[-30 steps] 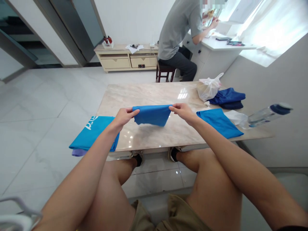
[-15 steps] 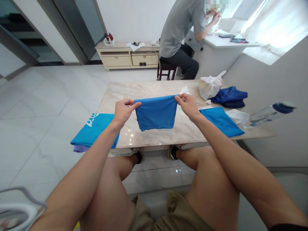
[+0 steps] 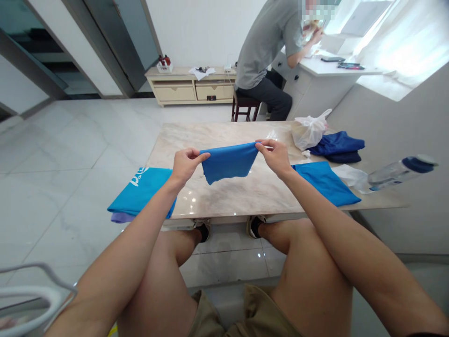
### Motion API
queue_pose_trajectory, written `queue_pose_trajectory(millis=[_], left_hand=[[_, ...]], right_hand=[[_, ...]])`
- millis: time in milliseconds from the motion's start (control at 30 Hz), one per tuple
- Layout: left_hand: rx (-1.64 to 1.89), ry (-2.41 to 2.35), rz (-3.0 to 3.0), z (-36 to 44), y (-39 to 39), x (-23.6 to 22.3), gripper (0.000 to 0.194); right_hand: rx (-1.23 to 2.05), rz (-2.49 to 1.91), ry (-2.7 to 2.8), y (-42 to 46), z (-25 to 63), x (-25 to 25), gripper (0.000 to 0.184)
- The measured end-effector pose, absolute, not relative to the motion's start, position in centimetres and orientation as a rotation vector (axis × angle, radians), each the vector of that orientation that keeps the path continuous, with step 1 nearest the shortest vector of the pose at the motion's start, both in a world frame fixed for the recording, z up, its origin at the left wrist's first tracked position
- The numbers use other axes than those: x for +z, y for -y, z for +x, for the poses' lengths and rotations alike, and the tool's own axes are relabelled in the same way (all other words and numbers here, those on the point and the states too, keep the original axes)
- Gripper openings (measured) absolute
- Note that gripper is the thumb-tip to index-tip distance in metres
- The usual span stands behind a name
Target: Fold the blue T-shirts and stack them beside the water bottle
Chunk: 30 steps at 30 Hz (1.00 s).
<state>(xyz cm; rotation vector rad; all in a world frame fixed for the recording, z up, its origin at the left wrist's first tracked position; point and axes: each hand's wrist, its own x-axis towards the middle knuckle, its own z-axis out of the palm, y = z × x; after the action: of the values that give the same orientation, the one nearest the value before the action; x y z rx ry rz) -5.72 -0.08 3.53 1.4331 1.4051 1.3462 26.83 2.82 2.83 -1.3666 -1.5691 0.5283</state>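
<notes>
A blue piece of folded cloth (image 3: pixel 229 163) hangs in the air above the marble-topped table (image 3: pixel 217 201), stretched between my two hands. My left hand (image 3: pixel 186 164) pinches its upper left corner between thumb and fingers. At the upper right corner, my right hand (image 3: pixel 275 153) grips it the same way. The lower edge hangs free and tilts away from me. Beside my left forearm lies a folded bright blue cloth (image 3: pixel 150 189) with white lettering, a purple cloth (image 3: pixel 121 217) showing beneath it. Another folded blue cloth (image 3: pixel 324 182) lies by my right forearm.
A clear bottle with a blue cap (image 3: pixel 400 172) stands at the table's right end, near white tissue (image 3: pixel 351 175). Behind are a white plastic bag (image 3: pixel 310 131) and dark blue cloth (image 3: pixel 338 142). Across the room, a person in grey (image 3: pixel 268 44) sits on a stool (image 3: pixel 245 103).
The lower edge of the held cloth has swung up and away from me, so it looks shorter. Both hands keep their pinch. The whole view has shifted slightly.
</notes>
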Motion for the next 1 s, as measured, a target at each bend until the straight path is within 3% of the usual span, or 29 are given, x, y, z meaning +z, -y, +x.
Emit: queue_pose_trajectory(millis=[300, 567, 833, 1000], left_hand=[[1.296, -1.386, 1.485, -5.3, 0.1, 3.8, 0.061], [1.332, -1.392, 1.539, -6.1, -0.8, 2.3, 0.055], [1.221, -1.388, 1.338, -6.4, -0.9, -0.2, 0.057], [0.796, -1.801, 1.212, -7.5, -0.3, -3.5, 0.030]], right_hand=[[0.747, -1.316, 1.368, -3.7, 26.2, 1.6, 0.058], [0.780, -1.348, 1.370, -3.9, 24.8, 1.9, 0.067], [0.796, -1.551, 1.502, -3.4, 24.8, 0.9, 0.035], [1.121, -1.807, 1.328, -3.2, 25.0, -1.6, 0.007]])
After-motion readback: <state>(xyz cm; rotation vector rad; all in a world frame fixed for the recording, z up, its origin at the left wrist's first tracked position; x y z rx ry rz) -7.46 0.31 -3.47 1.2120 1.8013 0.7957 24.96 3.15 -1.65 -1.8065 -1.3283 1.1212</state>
